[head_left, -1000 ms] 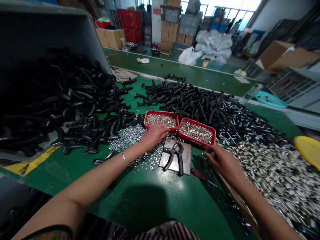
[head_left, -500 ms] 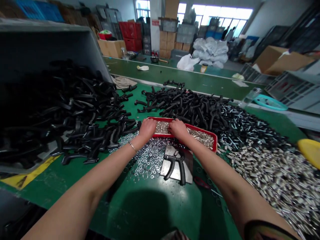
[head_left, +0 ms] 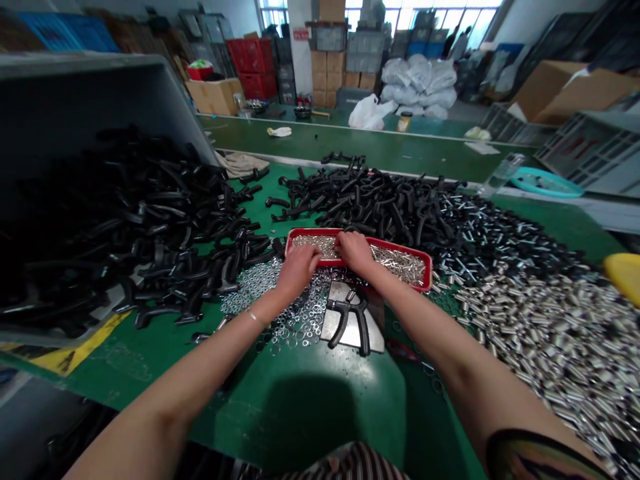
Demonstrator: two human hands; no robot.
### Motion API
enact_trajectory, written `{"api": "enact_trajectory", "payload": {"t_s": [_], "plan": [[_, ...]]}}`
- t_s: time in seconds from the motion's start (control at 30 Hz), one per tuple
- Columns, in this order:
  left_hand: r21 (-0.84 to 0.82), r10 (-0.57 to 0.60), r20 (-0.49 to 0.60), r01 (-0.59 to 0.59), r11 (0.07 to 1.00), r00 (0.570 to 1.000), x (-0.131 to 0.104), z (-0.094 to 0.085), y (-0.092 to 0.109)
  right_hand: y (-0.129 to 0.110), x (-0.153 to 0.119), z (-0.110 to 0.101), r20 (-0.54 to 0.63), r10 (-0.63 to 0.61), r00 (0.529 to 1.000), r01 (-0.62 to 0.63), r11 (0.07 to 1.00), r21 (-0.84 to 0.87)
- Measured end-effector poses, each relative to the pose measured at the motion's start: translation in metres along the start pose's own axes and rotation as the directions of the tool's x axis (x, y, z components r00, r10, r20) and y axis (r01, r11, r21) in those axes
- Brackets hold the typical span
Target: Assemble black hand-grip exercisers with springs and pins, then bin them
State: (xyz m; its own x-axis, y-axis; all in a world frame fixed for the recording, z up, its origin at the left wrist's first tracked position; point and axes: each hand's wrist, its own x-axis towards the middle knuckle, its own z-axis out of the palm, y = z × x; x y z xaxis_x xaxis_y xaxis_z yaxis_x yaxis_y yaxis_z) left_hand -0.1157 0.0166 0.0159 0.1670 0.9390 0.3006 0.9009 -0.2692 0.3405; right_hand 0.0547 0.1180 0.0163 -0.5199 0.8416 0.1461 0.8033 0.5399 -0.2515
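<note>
My left hand (head_left: 299, 268) is at the near edge of the left red tray (head_left: 311, 231), above loose metal rings (head_left: 300, 317). Its fingers are bent and pressed together; whatever they may hold is too small to see. My right hand (head_left: 356, 252) reaches over the place where that tray meets the right red tray (head_left: 429, 272). Its curled fingertips dip among small metal parts (head_left: 327, 245), and anything between them is hidden. Close in front of me, a black two-handled tool part (head_left: 361, 327) lies on a metal plate (head_left: 330, 328).
Black handles spill from a grey bin (head_left: 173, 87) at left, and another handle heap (head_left: 360, 193) lies behind the trays. Screws (head_left: 480, 227) and metal sleeves (head_left: 540, 347) are piled at right. Red-handled scissors or a screwdriver (head_left: 403, 350) lie beside the plate.
My left hand has drawn back from inside the left tray to its near edge. My right hand keeps its fingers in the tray. The whole view has shifted slightly.
</note>
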Motion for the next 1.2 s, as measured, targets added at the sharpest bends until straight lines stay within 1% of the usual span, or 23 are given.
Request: {"api": "enact_trajectory", "payload": {"t_s": [0.03,0.07,0.1,0.17,0.2,0.23,0.27,0.3,0.33,0.37,0.43,0.5,0.53,0.6,0.67,0.73,0.8,0.87,0.93,1.0,1.1,1.17,1.2], "plan": [[-0.063,0.087,0.073,-0.082,0.995,0.994,-0.012,0.003,0.014,0.001,-0.001,-0.002,-0.016,0.004,1.0,-0.003,0.999,0.038],[-0.111,0.161,0.144,-0.146,0.983,0.976,-0.023,0.007,0.027,0.002,-0.003,-0.004,-0.032,0.006,0.999,-0.003,0.997,0.075],[-0.137,0.198,0.191,-0.174,0.975,0.961,-0.034,0.011,0.039,0.002,-0.006,-0.008,-0.047,0.005,0.999,-0.001,0.995,0.102],[-0.139,0.2,0.233,-0.171,0.975,0.952,-0.051,0.019,0.055,0.001,-0.021,-0.016,-0.104,0.019,0.994,0.003,0.979,0.205],[-0.127,0.185,0.231,-0.159,0.979,0.955,-0.056,0.023,0.06,0.0,-0.034,-0.021,-0.142,0.041,0.989,0.004,0.954,0.301],[-0.112,0.175,0.225,-0.153,0.982,0.959,-0.058,0.025,0.062,-0.002,-0.05,-0.025,-0.172,0.077,0.982,0.003,0.905,0.426],[-0.095,0.173,0.217,-0.155,0.983,0.961,-0.059,0.026,0.064,-0.004,-0.069,-0.028,-0.188,0.13,0.974,0.001,0.82,0.572],[-0.077,0.174,0.206,-0.161,0.984,0.963,-0.059,0.027,0.064,-0.007,-0.09,-0.03,-0.167,0.179,0.97,-0.01,0.71,0.704],[-0.058,0.175,0.195,-0.167,0.984,0.965,-0.058,0.028,0.064,-0.009,-0.113,-0.031,-0.113,0.225,0.968,-0.044,0.594,0.803],[-0.039,0.174,0.184,-0.17,0.985,0.967,-0.057,0.028,0.064,-0.011,-0.137,-0.03,-0.045,0.271,0.962,-0.098,0.491,0.865],[-0.008,0.167,0.164,-0.168,0.986,0.972,-0.057,0.03,0.064,-0.012,-0.182,-0.027,0.116,0.343,0.932,-0.239,0.342,0.909],[0.021,0.179,0.149,-0.184,0.983,0.973,-0.058,0.032,0.065,-0.012,-0.22,-0.024,0.273,0.357,0.894,-0.363,0.218,0.906],[0.042,0.197,0.145,-0.205,0.978,0.97,-0.058,0.034,0.066,-0.011,-0.234,-0.023,0.332,0.35,0.876,-0.406,0.166,0.899],[0.092,0.265,0.154,-0.281,0.955,0.952,-0.059,0.036,0.066,-0.011,-0.254,-0.022,0.407,0.325,0.854,-0.456,0.089,0.886],[0.139,0.346,0.185,-0.373,0.917,0.92,-0.06,0.038,0.066,-0.013,-0.264,-0.023,0.437,0.321,0.84,-0.475,0.046,0.879],[0.153,0.406,0.222,-0.443,0.883,0.886,-0.06,0.038,0.064,-0.016,-0.267,-0.024,0.437,0.35,0.828,-0.473,0.018,0.881],[0.119,0.44,0.237,-0.476,0.871,0.866,-0.062,0.038,0.06,-0.019,-0.266,-0.023,0.413,0.403,0.817,-0.444,-0.02,0.896],[0.046,0.462,0.224,-0.482,0.875,0.858,-0.066,0.038,0.055,-0.02,-0.266,-0.021,0.395,0.439,0.807,-0.408,-0.07,0.91],[-0.04,0.45,0.179,-0.45,0.892,0.875,-0.07,0.039,0.05,-0.019,-0.266,-0.019,0.4,0.438,0.806,-0.392,-0.112,0.913],[-0.134,0.395,0.136,-0.378,0.916,0.909,-0.073,0.04,0.048,-0.018,-0.268,-0.019,0.419,0.406,0.812,-0.404,-0.129,0.906],[-0.259,0.306,0.121,-0.268,0.928,0.944,-0.073,0.036,0.048,-0.018,-0.27,-0.022,0.44,0.363,0.821,-0.437,-0.094,0.894],[-0.276,0.275,0.095,-0.24,0.931,0.957,-0.064,0.028,0.046,-0.02,-0.27,-0.024,0.452,0.368,0.813,-0.466,-0.054,0.883],[-0.257,0.256,0.071,-0.23,0.939,0.964,-0.056,0.023,0.043,-0.02,-0.27,-0.025,0.454,0.382,0.805,-0.479,-0.035,0.877]]}}
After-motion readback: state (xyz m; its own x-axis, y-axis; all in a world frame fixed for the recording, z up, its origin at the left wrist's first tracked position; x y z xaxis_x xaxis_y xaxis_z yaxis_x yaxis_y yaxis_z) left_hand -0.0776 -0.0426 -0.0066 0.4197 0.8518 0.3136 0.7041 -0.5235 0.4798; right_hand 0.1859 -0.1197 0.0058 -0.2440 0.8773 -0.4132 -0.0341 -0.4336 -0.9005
